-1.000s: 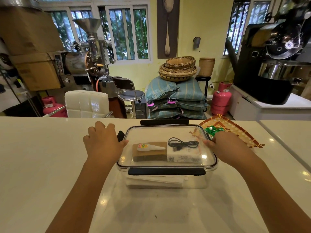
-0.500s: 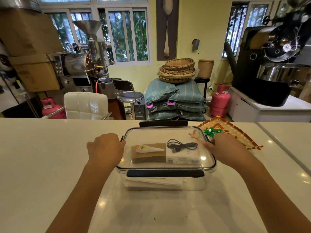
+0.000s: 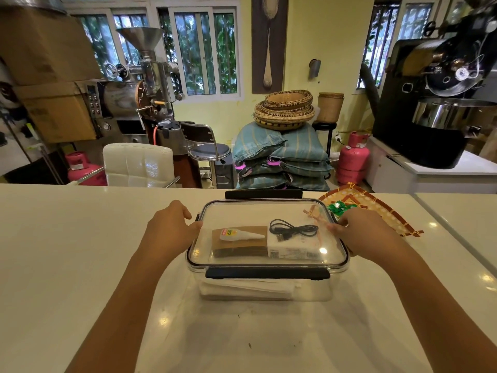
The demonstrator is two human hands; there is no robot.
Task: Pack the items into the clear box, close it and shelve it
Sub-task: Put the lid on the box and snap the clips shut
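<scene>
A: Where's the clear box (image 3: 266, 289)?
B: On the white counter (image 3: 80, 251), lid (image 3: 266, 232) on, with a glue bottle (image 3: 240, 234), black USB cable (image 3: 293, 229) and cartons inside.
A: And the hands?
B: The left hand (image 3: 169, 230) curls over the left lid edge and the right hand (image 3: 360, 232) over the right; each grip holds the lid rim.
A: Advice?
B: Press both side latches down evenly, then the front latch (image 3: 267, 273).
A: What's unclear?
B: The side latches sit under the fingers, so I can't tell whether they're snapped.
</scene>
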